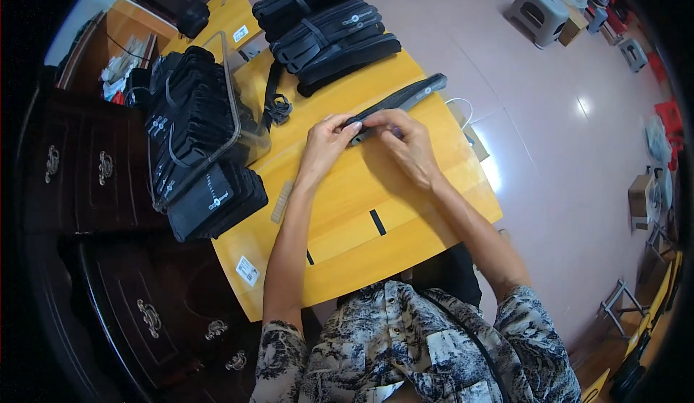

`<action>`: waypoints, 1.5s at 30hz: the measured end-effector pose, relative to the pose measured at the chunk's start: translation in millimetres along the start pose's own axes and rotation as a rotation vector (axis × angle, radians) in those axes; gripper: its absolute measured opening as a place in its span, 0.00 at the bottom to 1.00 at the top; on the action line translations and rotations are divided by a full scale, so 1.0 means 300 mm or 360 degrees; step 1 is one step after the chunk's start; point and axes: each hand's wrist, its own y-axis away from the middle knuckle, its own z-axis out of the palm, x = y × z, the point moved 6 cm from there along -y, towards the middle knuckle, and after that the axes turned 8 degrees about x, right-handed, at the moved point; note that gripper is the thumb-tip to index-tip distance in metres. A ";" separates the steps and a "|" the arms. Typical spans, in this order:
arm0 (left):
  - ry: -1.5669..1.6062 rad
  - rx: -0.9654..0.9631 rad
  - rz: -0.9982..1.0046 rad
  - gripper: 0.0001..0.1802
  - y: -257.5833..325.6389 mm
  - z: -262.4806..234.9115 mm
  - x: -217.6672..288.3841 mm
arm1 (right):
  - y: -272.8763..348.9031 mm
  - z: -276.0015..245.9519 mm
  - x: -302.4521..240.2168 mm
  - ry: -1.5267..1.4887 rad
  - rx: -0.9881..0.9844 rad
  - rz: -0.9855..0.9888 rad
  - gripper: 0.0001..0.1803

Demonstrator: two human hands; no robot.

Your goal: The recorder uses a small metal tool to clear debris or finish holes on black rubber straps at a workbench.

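Note:
A long, narrow folded black fabric piece (408,98) with a small pale mark lies slanted across the yellow table (332,215), its far end near the right edge. My left hand (327,146) pinches its near end between thumb and fingers. From the other side, my right hand (408,150) comes to the same end with bent, closed fingers. Its fingertips touch or nearly touch the fabric beside my left thumb. Whatever my right fingers grip is too small and covered to name.
Bundled black fabric pieces (329,31) are stacked at the table's far end. On the left, a clear plastic bin (235,114) holds many more, with another stack (217,200) before it. A coiled dark strap (277,108) lies between. Dark wooden drawers (94,186) flank the table; a grey stool (538,14) stands beyond.

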 end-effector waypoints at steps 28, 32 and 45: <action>0.0817 -0.0104 -0.0398 0.12 0.321 0.282 0.112 | 0.287 -0.222 -0.062 0.0229 0.0228 0.0732 0.22; 0.0790 0.0098 -0.0466 0.10 0.318 0.196 0.069 | 0.330 -0.230 -0.102 0.0062 -0.0276 0.0854 0.22; 0.0259 -0.0696 -0.0263 0.19 0.316 0.247 0.225 | 0.403 -0.210 -0.196 0.0004 -0.0191 0.0938 0.21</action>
